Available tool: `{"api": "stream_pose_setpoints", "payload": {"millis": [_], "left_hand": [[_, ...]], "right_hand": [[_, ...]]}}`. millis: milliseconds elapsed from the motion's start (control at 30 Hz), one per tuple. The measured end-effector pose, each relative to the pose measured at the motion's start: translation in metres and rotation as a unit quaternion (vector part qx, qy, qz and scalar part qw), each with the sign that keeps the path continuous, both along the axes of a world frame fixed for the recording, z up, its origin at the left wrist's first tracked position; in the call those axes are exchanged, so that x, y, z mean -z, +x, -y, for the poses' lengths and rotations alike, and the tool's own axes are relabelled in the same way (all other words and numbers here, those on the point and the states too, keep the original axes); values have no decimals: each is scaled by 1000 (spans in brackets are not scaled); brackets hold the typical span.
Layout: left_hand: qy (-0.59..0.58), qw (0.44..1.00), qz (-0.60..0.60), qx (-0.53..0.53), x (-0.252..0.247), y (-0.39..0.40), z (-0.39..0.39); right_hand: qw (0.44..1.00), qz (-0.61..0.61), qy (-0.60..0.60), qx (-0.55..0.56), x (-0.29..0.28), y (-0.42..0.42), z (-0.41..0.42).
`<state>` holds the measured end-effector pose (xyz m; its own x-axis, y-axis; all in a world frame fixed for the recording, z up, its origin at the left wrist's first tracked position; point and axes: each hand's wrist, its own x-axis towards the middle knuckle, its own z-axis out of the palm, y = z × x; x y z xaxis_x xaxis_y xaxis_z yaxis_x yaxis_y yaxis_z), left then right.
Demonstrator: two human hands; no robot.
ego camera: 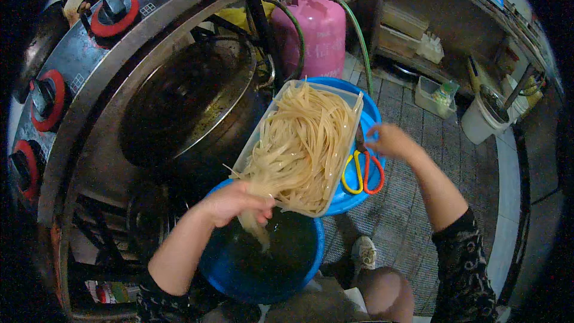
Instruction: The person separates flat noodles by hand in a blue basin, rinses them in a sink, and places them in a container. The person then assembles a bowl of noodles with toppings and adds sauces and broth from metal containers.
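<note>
My left hand (240, 204) grips a bundle of pale flat noodles (269, 184) at the near left corner of a clear plastic container (357, 128). Loose noodle ends (255, 231) hang below my fist, over a blue tub (319, 255) of dark liquid. The container is heaped with more noodles (309, 134) and rests across a blue basin (374, 119). My right hand (390, 140), slightly blurred, hovers at the basin's right rim with its fingers apart. Just beside it lie scissors with one yellow and one red handle (380, 179); their dark blades are partly hidden.
At left stands a stove with red-ringed knobs (114, 13), above a large blackened pan (193, 98). A pink gas cylinder (314, 31) with green hoses (358, 36) stands behind the basin. A white bucket (480, 119) and a plastic bin (432, 98) sit on the textured floor (403, 233).
</note>
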<state>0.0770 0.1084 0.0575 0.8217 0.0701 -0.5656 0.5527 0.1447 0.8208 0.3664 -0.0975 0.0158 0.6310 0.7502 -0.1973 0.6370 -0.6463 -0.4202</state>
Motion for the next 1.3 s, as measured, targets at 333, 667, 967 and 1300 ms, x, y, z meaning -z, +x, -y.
{"api": "stream_pose_setpoints", "payload": {"millis": [333,667,967,1300], "left_hand": [[-41,999,-33,-3,-17,9,-7],[-126,990,-33,-49,-13,3,-9],[-72,996,-44,-36,-23,7,-3],[-15,999,-7,-44,-23,1,-4]], "right_hand": [[997,31,-25,61,58,-57,4],[781,-447,395,186,15,-79,79],[655,-622,428,-10,-42,-144,85],[765,-611,188,-83,-15,-156,68]]}}
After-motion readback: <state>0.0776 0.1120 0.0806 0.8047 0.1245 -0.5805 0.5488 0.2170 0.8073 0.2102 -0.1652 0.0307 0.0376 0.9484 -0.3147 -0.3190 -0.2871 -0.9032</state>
